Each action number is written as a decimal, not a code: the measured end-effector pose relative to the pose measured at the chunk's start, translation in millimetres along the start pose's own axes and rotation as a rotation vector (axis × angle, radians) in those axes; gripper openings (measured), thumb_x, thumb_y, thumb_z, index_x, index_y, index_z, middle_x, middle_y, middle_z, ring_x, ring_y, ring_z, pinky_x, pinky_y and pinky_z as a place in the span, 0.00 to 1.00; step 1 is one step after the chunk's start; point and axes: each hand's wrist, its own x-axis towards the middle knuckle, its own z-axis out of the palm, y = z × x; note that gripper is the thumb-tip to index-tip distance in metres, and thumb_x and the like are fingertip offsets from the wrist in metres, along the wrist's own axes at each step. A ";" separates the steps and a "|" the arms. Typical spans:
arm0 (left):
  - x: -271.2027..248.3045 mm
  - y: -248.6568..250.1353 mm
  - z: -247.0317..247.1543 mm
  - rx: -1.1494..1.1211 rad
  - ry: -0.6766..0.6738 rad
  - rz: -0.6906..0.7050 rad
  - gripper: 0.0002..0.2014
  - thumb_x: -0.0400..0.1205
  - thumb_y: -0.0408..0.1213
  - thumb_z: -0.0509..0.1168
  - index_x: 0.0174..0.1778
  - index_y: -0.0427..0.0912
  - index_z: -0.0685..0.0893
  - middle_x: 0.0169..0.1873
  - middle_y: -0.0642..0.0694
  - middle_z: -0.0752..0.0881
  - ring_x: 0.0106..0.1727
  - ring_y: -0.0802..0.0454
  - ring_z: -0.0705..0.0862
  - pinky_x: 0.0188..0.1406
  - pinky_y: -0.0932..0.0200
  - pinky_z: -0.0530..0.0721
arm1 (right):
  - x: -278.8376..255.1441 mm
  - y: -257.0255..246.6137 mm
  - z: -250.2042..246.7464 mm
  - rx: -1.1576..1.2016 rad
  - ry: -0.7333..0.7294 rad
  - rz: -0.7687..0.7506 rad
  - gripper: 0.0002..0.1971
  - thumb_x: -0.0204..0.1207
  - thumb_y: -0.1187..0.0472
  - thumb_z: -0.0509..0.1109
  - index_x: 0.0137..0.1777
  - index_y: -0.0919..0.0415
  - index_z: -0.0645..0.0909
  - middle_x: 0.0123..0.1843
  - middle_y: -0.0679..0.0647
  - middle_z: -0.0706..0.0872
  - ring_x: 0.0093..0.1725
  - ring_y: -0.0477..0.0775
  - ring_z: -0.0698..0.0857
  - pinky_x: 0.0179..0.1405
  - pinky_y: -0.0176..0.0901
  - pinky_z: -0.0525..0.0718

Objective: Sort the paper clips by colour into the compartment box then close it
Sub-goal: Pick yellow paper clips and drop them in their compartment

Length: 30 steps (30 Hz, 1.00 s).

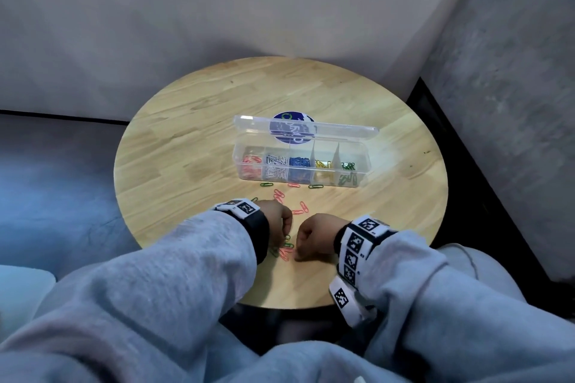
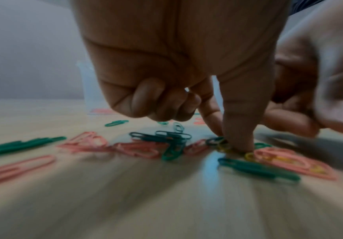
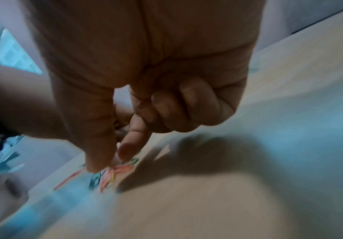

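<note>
A clear compartment box point(image 1: 366, 152) stands open mid-table with its lid point(image 1: 342, 129) tipped back. It holds pink, white, blue, yellow and green clips in separate compartments. Loose green point(image 1: 266, 184) and pink clips point(image 1: 279, 194) lie in front of it. Both hands work at a small pile point(image 1: 284, 250) near the front edge. My left hand point(image 1: 286, 235) point(image 2: 228, 142) pinches a yellow clip point(image 2: 223, 148) against the wood with thumb and forefinger, its other fingers curled. My right hand point(image 1: 300, 253) point(image 3: 111, 161) points thumb and forefinger down onto pink clips point(image 3: 123, 169); blur hides any hold.
The round wooden table point(image 1: 193, 140) stands against a grey wall, with a grey block to the right. In the left wrist view, green clips point(image 2: 256, 169) and pink clips point(image 2: 138, 148) lie around the fingertips. Grey sleeves cover both forearms at the near edge.
</note>
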 end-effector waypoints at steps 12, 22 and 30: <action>-0.6 -17.6 -1.7 -0.043 0.024 -0.060 0.09 0.74 0.36 0.69 0.29 0.48 0.77 0.35 0.51 0.83 0.40 0.53 0.79 0.27 0.65 0.71 | 13.5 -13.9 10.6 -0.140 0.156 -0.060 0.07 0.72 0.64 0.66 0.46 0.57 0.85 0.50 0.56 0.89 0.47 0.56 0.84 0.45 0.42 0.82; -6.1 -28.8 -8.6 -0.222 0.079 -0.040 0.09 0.75 0.36 0.69 0.30 0.49 0.77 0.30 0.56 0.80 0.31 0.60 0.76 0.26 0.67 0.70 | 10.8 2.7 -0.6 -0.086 0.168 -0.043 0.08 0.73 0.67 0.64 0.44 0.56 0.82 0.42 0.50 0.83 0.46 0.54 0.81 0.37 0.39 0.78; -8.9 -36.2 -11.3 -0.582 0.093 -0.117 0.12 0.76 0.31 0.66 0.28 0.46 0.74 0.28 0.48 0.79 0.26 0.54 0.74 0.23 0.66 0.73 | 8.4 6.2 1.6 -0.041 0.150 -0.030 0.08 0.70 0.66 0.66 0.45 0.52 0.81 0.36 0.43 0.78 0.43 0.52 0.80 0.32 0.37 0.75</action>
